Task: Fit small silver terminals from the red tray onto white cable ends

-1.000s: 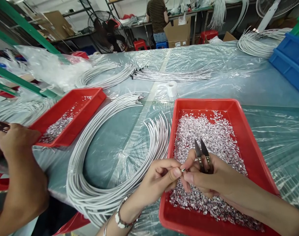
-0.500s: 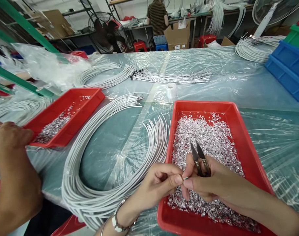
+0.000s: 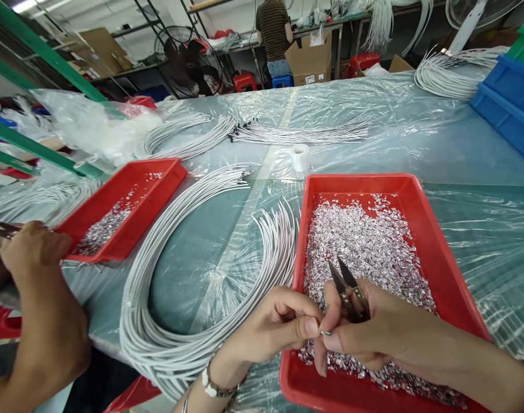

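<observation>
My right hand (image 3: 365, 332) is closed around a pair of thread snips (image 3: 348, 287), whose two dark blades stand apart and point up. Its thumb and forefinger also pinch at a tiny piece with a greenish tip (image 3: 326, 333). Thumb and finger of my left hand (image 3: 283, 321) are pressed together right beside that tip; what they hold is mostly hidden. Both hands are over the near left part of a red tray (image 3: 442, 258) spread with small shiny silvery bits (image 3: 360, 241). Left of the tray lies a large coil of white cables (image 3: 135, 298), its cut ends near the tray's rim.
At the left, a co-worker's hand (image 3: 33, 246) holds dark snips by a second red tray (image 3: 158, 201). A white roll (image 3: 300, 158) and more cable bundles (image 3: 305, 132) lie farther back. Blue bins (image 3: 507, 109) stand at right on the plastic-covered table.
My hands have shifted slightly down, still together, and the greenish tip shows a little more. The co-worker's hand has moved a bit to the right, its snips now in view.
</observation>
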Demonstrator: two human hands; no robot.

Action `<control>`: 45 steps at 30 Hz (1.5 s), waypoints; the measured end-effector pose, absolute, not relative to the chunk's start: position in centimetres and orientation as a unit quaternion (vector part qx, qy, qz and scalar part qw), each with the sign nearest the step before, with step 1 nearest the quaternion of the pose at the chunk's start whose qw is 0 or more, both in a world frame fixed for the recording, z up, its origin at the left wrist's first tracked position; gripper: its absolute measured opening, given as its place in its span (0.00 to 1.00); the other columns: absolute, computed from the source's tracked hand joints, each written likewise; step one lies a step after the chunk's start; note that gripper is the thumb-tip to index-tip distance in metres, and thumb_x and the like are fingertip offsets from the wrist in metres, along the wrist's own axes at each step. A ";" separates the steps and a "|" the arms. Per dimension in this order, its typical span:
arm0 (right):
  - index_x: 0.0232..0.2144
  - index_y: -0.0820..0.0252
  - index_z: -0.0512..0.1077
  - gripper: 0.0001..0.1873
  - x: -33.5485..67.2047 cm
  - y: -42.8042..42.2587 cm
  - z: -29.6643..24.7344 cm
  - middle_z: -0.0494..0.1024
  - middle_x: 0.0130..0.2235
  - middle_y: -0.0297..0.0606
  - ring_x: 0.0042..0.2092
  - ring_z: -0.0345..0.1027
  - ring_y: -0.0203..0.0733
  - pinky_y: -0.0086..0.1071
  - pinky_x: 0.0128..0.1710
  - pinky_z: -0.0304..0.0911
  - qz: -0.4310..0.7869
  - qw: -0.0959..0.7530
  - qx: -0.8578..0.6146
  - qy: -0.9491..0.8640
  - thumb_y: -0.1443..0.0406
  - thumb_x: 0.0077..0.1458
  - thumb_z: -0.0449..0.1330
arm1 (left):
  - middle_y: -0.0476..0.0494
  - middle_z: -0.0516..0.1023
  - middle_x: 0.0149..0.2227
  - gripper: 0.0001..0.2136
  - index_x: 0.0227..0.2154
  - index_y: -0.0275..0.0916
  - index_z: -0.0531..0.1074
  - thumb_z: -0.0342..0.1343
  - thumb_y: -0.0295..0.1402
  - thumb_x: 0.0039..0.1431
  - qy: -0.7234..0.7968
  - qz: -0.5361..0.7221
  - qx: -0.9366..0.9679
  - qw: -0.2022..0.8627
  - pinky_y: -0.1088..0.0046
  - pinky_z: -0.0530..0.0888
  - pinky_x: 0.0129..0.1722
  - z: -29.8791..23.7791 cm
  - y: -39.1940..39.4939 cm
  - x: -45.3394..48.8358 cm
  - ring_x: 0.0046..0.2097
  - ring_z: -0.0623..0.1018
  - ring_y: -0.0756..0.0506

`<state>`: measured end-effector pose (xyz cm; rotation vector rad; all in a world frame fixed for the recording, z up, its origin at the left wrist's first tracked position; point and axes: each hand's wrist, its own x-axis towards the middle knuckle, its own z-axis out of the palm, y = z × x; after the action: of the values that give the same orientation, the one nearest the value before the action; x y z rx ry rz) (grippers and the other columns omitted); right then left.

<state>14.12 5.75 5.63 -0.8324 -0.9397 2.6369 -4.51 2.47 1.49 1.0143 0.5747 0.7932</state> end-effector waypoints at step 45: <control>0.26 0.58 0.69 0.07 14.0 6.1 6.3 0.56 0.19 0.24 0.21 0.44 0.29 0.26 0.20 0.42 0.824 0.071 -0.351 -0.438 0.74 0.48 0.55 | 0.52 0.63 0.13 0.16 0.21 0.31 0.72 0.59 0.40 0.53 0.266 0.285 0.327 0.861 0.82 0.49 0.10 2.2 2.3 -4.8 0.12 0.57 0.58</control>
<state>14.04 6.09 6.29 -1.0559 -1.3183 2.4789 -4.76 2.35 2.25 0.6853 0.5581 0.5970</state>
